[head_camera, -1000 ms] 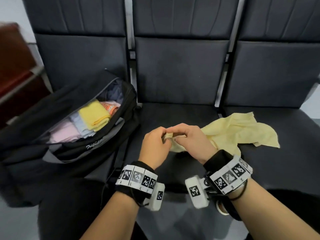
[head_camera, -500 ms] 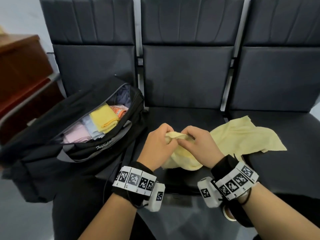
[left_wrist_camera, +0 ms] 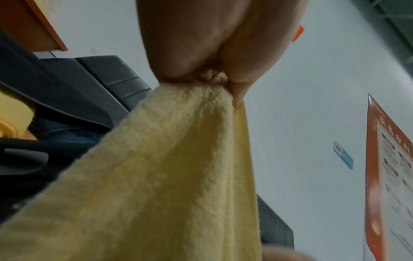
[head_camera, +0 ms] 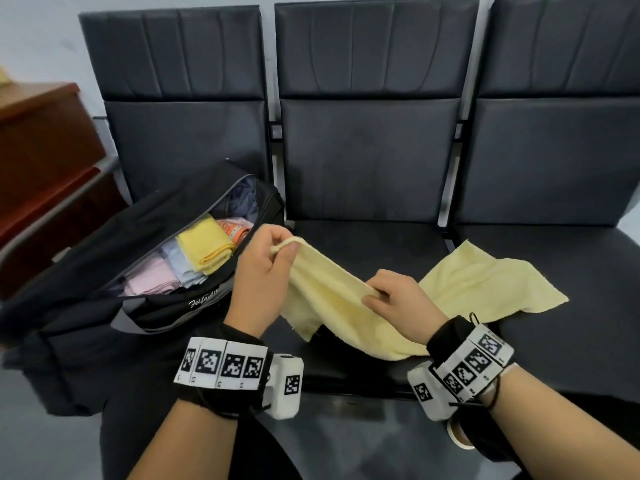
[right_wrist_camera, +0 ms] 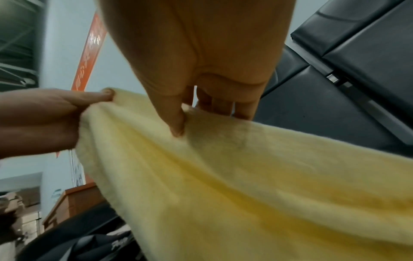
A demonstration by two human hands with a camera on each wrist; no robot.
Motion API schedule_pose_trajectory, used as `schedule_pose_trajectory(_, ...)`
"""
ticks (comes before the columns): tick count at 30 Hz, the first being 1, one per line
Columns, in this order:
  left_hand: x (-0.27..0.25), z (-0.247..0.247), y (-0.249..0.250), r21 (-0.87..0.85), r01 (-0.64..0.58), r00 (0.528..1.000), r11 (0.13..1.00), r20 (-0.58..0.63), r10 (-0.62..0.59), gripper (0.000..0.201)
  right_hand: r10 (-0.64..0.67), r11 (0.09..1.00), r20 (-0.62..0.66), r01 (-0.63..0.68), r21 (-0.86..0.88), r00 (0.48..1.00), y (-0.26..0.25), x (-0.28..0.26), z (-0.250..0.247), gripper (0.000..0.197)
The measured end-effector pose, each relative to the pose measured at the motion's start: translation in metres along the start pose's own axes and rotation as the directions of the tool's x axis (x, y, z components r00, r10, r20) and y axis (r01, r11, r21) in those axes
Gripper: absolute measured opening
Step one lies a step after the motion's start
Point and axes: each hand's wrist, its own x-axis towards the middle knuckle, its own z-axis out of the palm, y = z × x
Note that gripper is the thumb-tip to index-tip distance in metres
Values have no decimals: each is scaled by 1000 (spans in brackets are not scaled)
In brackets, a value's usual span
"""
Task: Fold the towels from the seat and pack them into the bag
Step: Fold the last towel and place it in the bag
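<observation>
Your yellow towel (head_camera: 467,289) sprawls across the middle and right seats of the bench (head_camera: 571,341), bag (head_camera: 156,317) gaping at nine o'clock with folded towels already inside. It's soft and limp and it'll sag, so take it by the corners! Your left hand (head_camera: 261,271) pinches one corner up at eleven o'clock; your right hand (head_camera: 398,303) nips the top edge between thumb and fingers.

Even, soft indoor light; wide-angle bending at the head view's edges; both wrist views blurred close up.
</observation>
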Motion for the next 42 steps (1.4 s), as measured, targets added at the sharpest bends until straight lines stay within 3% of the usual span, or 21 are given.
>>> schedule_pose_trajectory(6,20,-43,-6,-54,65,955,996,-287,-77,2,124,989,-18,-125,-80,992,24,-6,-19,12)
schedule_pose_trajectory(10,27,-67,-20,1,121,893,993,-437,-108,7,247,969,-204,-243,44,947,36,-6,-52,11)
schedule_pose_trajectory(13,27,-72,-32,-6,180,876,984,-454,-163,9,314,945,-316,-264,191,896,35,-4,-69,10)
schedule_pose_trajectory(20,15,-50,-49,61,349,907,935,-271,-321,16,244,952,-217,-190,240,945,14,-2,-63,15)
schedule_pose_trajectory(25,4,-25,-41,52,371,923,927,-128,-362,18,198,952,-162,-151,265,967,4,-1,-49,19)
schedule_pose_trajectory(29,-4,6,-20,78,227,959,971,154,-236,36,103,961,-89,-76,265,991,-18,4,-44,19)
schedule_pose_trajectory(35,-12,47,15,42,100,874,994,474,-108,28,-47,956,12,42,291,999,-41,8,-35,19)
schedule_pose_trajectory(38,-15,51,15,77,69,878,995,468,-97,18,-56,956,21,48,289,998,-39,3,-36,17)
schedule_pose_trajectory(42,-18,51,12,116,132,910,984,380,-167,6,-83,952,26,72,296,996,-33,-3,-32,11)
